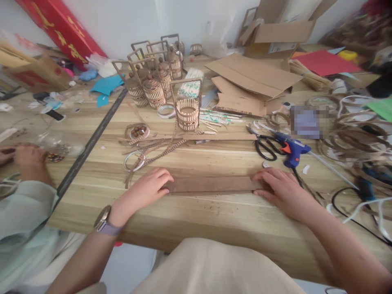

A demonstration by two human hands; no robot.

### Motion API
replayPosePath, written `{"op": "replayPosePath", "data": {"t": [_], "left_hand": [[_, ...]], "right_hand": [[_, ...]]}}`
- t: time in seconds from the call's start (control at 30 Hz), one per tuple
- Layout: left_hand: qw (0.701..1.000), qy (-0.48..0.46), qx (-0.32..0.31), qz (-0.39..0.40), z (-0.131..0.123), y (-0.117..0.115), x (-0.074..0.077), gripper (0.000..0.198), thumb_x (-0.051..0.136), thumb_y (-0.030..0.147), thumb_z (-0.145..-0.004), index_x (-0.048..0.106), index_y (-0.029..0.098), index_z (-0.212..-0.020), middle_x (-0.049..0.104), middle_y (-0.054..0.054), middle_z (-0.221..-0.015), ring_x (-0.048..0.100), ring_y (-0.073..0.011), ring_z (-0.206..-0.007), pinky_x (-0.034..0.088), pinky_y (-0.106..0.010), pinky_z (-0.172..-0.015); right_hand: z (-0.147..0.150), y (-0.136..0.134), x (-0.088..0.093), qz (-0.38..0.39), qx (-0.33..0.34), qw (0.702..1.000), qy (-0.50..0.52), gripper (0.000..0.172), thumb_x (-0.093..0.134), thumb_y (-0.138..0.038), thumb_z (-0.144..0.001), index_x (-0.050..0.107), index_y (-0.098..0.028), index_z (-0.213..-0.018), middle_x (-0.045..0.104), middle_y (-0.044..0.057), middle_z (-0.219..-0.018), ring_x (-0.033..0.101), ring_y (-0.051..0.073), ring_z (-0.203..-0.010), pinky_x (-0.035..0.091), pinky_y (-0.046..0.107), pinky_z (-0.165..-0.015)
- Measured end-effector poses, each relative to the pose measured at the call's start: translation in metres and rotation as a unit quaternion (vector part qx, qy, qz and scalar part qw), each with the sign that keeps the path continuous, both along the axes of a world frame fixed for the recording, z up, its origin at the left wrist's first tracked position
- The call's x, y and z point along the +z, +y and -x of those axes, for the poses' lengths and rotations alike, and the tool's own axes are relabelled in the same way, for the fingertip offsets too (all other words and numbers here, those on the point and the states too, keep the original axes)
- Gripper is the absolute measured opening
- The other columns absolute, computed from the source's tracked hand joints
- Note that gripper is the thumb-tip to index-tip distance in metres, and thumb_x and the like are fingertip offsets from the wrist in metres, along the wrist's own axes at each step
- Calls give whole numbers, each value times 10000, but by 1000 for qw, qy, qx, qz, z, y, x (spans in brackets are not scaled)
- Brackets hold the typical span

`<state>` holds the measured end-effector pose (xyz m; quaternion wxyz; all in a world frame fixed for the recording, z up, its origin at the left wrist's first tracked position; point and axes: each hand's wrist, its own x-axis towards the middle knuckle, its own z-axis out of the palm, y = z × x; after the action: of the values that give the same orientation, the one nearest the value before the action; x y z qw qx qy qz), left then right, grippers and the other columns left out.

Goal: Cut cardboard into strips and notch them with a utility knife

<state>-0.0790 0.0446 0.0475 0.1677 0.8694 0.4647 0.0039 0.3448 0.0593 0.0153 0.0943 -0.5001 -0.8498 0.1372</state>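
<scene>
A long brown cardboard strip (211,185) lies across the table in front of me. My left hand (150,185), with a watch on its wrist, pinches the strip's left end between thumb and fingers. The right end is gripped by my right hand (277,185), thumb below and fingers above. Beyond the strip stands a small basket (187,115) of light wooden sticks with a tall brown handle. To the right of it lie black-handled scissors (266,148) and a blue glue gun (292,152), both nearer my right hand.
Several finished lidded baskets (154,93) stand at the back. Flat cardboard pieces (251,77) and an open box (277,36) are behind. Paper strip coils (355,139) and cables crowd the right. At left, another person's hand (32,159) is near coloured beads (55,157).
</scene>
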Motion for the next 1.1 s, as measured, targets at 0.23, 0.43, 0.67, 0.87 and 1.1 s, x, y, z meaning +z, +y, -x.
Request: {"op": "replayPosePath", "data": {"t": [0.23, 0.43, 0.67, 0.87, 1.1], "left_hand": [[1000, -23, 5, 9, 13, -7, -7, 236, 663, 127, -865, 641, 213, -1083, 628, -59, -1192, 587, -237, -1123, 470, -355, -967], [1000, -17, 8, 23, 12, -4, -5, 235, 654, 89, -855, 638, 200, -1062, 627, -57, -1154, 594, -224, -1091, 476, -345, -954], [999, -29, -5, 21, 15, -4, -10, 210, 581, 118, -894, 624, 209, -1078, 612, -60, -1158, 599, -226, -1081, 480, -356, -957], [999, -47, -20, -16, 20, -5, -21, 181, 491, 220, -948, 638, 231, -1053, 620, -61, -1134, 606, -237, -1055, 503, -363, -929], [998, -61, -12, -29, 24, -6, -32, 215, 464, 294, -971, 639, 233, -1080, 616, -75, -1156, 598, -246, -1082, 505, -383, -950]], "right_hand": [[0, 3, -4, 30, -8, 999, 28, 207, 533, -459, -860, 587, -262, -896, 650, 95, -1008, 644, 301, -906, 481, 490, -798], [2, 4, 3, 78, -7, 995, 56, 193, 546, -438, -860, 592, -251, -877, 619, 101, -980, 623, 260, -809, 507, 448, -753], [3, -1, 13, 100, -1, 993, 64, 167, 460, -355, -913, 588, -248, -926, 639, 112, -1098, 624, 272, -983, 513, 457, -857], [8, -3, 20, 105, 0, 994, 34, 152, 441, -192, -871, 567, -242, -939, 634, 105, -1175, 605, 267, -1093, 478, 479, -935], [11, 2, 26, 96, 6, 995, -1, 194, 467, -150, -846, 584, -222, -983, 625, 103, -1099, 630, 239, -956, 495, 407, -861]]}}
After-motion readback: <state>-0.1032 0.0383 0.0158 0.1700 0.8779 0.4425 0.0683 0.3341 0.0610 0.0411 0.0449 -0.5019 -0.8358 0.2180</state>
